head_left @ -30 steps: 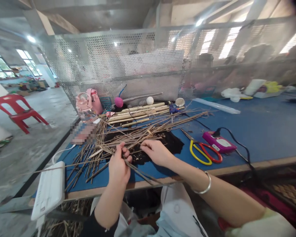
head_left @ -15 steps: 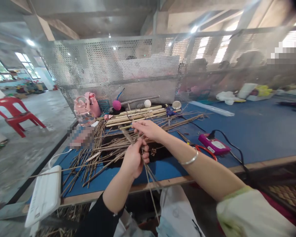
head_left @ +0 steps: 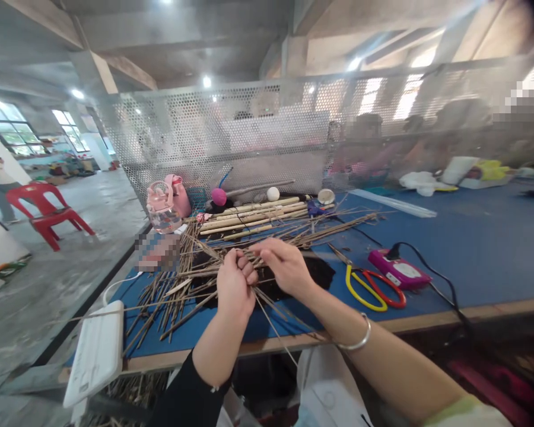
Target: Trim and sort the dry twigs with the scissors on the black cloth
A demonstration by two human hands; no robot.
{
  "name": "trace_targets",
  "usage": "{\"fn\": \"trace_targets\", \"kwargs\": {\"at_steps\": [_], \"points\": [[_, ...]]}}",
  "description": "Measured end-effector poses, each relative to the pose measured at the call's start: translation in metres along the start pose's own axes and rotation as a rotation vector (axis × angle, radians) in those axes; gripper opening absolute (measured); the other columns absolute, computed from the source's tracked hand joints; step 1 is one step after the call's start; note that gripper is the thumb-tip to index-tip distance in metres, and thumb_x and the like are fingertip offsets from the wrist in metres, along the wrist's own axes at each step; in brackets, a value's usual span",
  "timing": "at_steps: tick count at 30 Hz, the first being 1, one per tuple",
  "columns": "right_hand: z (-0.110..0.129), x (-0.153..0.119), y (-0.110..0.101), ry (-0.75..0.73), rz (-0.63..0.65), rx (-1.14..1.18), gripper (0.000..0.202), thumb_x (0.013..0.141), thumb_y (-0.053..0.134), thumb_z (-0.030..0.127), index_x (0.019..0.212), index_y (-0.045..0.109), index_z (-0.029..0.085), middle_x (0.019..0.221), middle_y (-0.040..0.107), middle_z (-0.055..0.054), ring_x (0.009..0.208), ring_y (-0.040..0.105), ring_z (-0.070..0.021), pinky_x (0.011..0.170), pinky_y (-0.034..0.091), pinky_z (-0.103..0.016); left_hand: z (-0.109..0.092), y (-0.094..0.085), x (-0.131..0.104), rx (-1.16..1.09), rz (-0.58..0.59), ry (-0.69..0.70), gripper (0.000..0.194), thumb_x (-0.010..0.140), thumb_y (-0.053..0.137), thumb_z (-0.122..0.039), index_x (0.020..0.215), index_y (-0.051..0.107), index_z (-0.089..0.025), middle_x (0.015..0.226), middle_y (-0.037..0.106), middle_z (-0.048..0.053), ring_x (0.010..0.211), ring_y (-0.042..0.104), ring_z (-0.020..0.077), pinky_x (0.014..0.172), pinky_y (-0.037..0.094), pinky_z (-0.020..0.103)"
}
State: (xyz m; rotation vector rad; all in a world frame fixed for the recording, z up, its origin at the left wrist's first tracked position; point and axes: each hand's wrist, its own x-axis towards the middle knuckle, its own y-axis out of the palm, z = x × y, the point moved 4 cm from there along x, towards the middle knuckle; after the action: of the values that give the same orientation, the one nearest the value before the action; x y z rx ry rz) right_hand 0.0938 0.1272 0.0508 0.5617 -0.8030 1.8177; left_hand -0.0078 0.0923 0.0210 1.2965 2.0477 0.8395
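Observation:
My left hand (head_left: 237, 280) is closed around a small bunch of thin twigs (head_left: 273, 308), whose ends stick out below the fist toward the table's front edge. Just right of it, my right hand (head_left: 282, 264) has its fingers pinched together at the upper part of the bunch; what lies between the fingertips is too small to tell. Many loose twigs (head_left: 162, 296) are spread on the blue table to the left and behind the hands, partly over a black cloth (head_left: 318, 276). Thicker pale sticks (head_left: 253, 216) lie behind them.
Scissors with yellow and red handles (head_left: 367, 290) lie right of my hands, beside a purple power box (head_left: 398, 270) with a cable. A white power strip (head_left: 95, 350) is at the left edge. Farther back are a pink bottle (head_left: 162, 210), a glue gun (head_left: 315, 207) and a mesh screen (head_left: 182, 130).
My right hand has moved lower and right, and the bunch has tilted flatter. The scissors now show fully. The view has shifted slightly, and a person shows at the far left.

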Motion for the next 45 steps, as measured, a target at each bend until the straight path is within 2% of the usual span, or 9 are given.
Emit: {"fn": "trace_targets", "kwargs": {"at_steps": [4, 12, 17, 23, 29, 31, 36, 41, 45], "points": [[0.012, -0.033, 0.001, -0.197, 0.041, -0.086, 0.03, 0.088, 0.046, 0.044, 0.09, 0.069, 0.025, 0.082, 0.07, -0.005, 0.083, 0.063, -0.0186, 0.079, 0.048, -0.034, 0.009, 0.0, -0.012, -0.041, 0.008, -0.015, 0.023, 0.082, 0.054, -0.029, 0.066, 0.042, -0.017, 0.051, 0.026, -0.009, 0.036, 0.022, 0.0016, 0.033, 0.018, 0.012], [-0.002, -0.038, -0.025, 0.23, -0.45, 0.198, 0.035, 0.09, 0.042, 0.043, 0.073, 0.061, 0.019, 0.071, 0.066, -0.004, 0.061, 0.059, -0.014, 0.061, 0.05, -0.028, 0.025, 0.002, -0.035, 0.196, 0.041, -0.124, 0.04, 0.075, 0.06, -0.048, 0.062, 0.037, -0.018, 0.046, 0.026, -0.01, 0.035, 0.018, 0.0016, 0.032, 0.012, 0.013], [0.021, -0.038, -0.03, -0.068, -0.395, 0.093, 0.029, 0.089, 0.047, 0.036, 0.073, 0.064, 0.02, 0.076, 0.069, -0.004, 0.077, 0.064, -0.0178, 0.076, 0.05, -0.033, 0.014, -0.001, -0.03, 0.234, 0.034, 0.05, 0.039, 0.072, 0.063, -0.052, 0.068, 0.046, -0.017, 0.046, 0.034, -0.01, 0.035, 0.029, 0.0016, 0.033, 0.022, 0.011], [0.026, -0.039, -0.023, -0.007, -0.3, 0.366, 0.026, 0.091, 0.046, 0.034, 0.077, 0.063, 0.02, 0.077, 0.07, -0.002, 0.077, 0.067, -0.0172, 0.076, 0.052, -0.034, 0.002, -0.013, -0.019, 0.086, -0.023, 0.059, 0.03, 0.084, 0.053, -0.04, 0.068, 0.045, -0.016, 0.055, 0.05, -0.005, 0.052, 0.055, 0.0072, 0.061, 0.052, 0.024], [0.045, -0.049, -0.074, -0.015, -0.492, 0.282, 0.029, 0.091, 0.044, 0.041, 0.075, 0.057, 0.021, 0.065, 0.063, 0.001, 0.061, 0.062, -0.0132, 0.062, 0.05, -0.028, -0.036, -0.044, -0.012, -0.186, -0.114, 0.095, 0.029, 0.093, 0.04, -0.029, 0.067, 0.042, -0.017, 0.047, 0.031, -0.009, 0.034, 0.031, 0.0018, 0.034, 0.028, 0.01], [0.042, -0.053, -0.087, 0.099, -0.268, -0.007, 0.03, 0.091, 0.044, 0.04, 0.072, 0.057, 0.02, 0.056, 0.056, 0.003, 0.051, 0.054, -0.0107, 0.055, 0.044, -0.023, -0.052, -0.056, -0.016, -0.197, -0.106, 0.133, 0.031, 0.093, 0.038, -0.032, 0.067, 0.042, -0.017, 0.048, 0.03, -0.009, 0.033, 0.029, 0.0024, 0.03, 0.022, 0.012], [0.002, -0.084, -0.088, 0.382, 0.795, -0.677, 0.032, 0.087, 0.048, 0.038, 0.062, 0.059, 0.02, 0.056, 0.058, 0.001, 0.055, 0.054, -0.0132, 0.052, 0.033, -0.023, -0.081, -0.084, -0.03, -0.228, -0.119, 0.234, 0.033, 0.093, 0.035, -0.037, 0.067, 0.04, -0.017, 0.049, 0.032, -0.007, 0.036, 0.031, 0.0033, 0.031, 0.024, 0.013], [-0.015, -0.067, -0.082, 0.39, 0.762, -0.911, 0.031, 0.081, 0.053, 0.052, 0.083, 0.065, 0.023, 0.073, 0.066, -0.002, 0.066, 0.059, -0.0165, 0.056, 0.035, -0.025, -0.081, -0.093, -0.031, -0.221, -0.154, 0.287, 0.031, 0.093, 0.038, -0.032, 0.066, 0.039, -0.017, 0.05, 0.031, -0.008, 0.036, 0.03, 0.0034, 0.031, 0.023, 0.014], [-0.022, -0.033, -0.028, 0.092, 0.704, -0.893, 0.028, 0.091, 0.043, 0.035, 0.094, 0.066, 0.021, 0.095, 0.066, -0.006, 0.093, 0.056, -0.0189, 0.075, 0.04, -0.027, -0.064, -0.083, -0.029, -0.198, -0.178, 0.266, 0.028, 0.091, 0.041, -0.028, 0.066, 0.039, -0.017, 0.051, 0.03, -0.008, 0.037, 0.029, 0.0031, 0.031, 0.021, 0.014]]}}
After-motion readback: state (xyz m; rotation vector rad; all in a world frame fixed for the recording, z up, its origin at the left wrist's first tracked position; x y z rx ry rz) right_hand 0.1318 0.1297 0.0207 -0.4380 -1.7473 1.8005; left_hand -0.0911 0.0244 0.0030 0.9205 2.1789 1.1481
